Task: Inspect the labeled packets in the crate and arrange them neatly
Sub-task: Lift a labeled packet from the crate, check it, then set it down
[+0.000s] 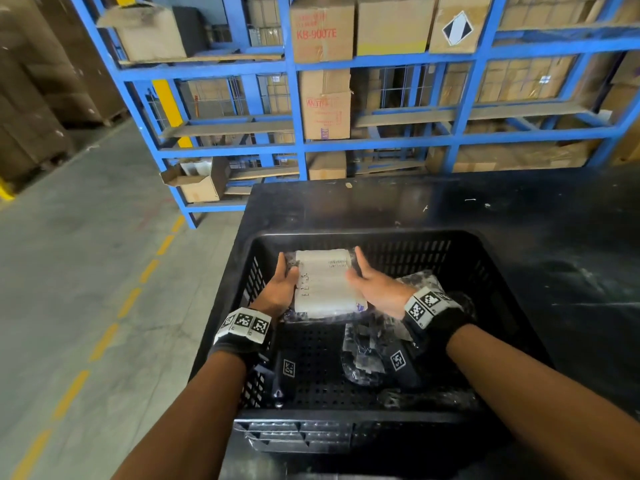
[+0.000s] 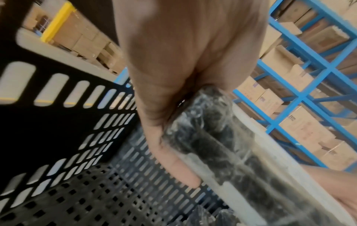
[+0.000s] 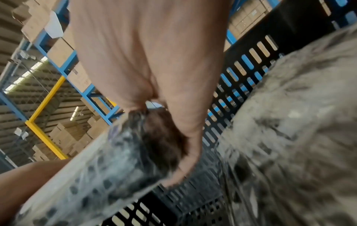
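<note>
Black plastic crate (image 1: 512, 317), perforated floor and slotted walls, fills the lower centre of the head view and stands on a dark table (image 1: 519, 209). Nearest, along the lower right of the crate floor, lie clear-wrapped dark packets (image 1: 367, 358). Above them, at frame centre, a packet (image 1: 327, 284) with a white label facing up is held between both hands. Left hand (image 1: 278, 289) grips its left edge, fingers beneath and thumb on top; right hand (image 1: 375, 289) grips its right edge likewise. Wrist views, blurred, show each hand's fingers curled under the wrapped packet. Marker bands (image 1: 246, 323) encircle both wrists. Beyond, across the upper frame, blue racking (image 1: 381, 60) carries cardboard boxes (image 1: 322, 29); grey floor (image 1: 86, 254) with dashed yellow lines occupies the left.
</note>
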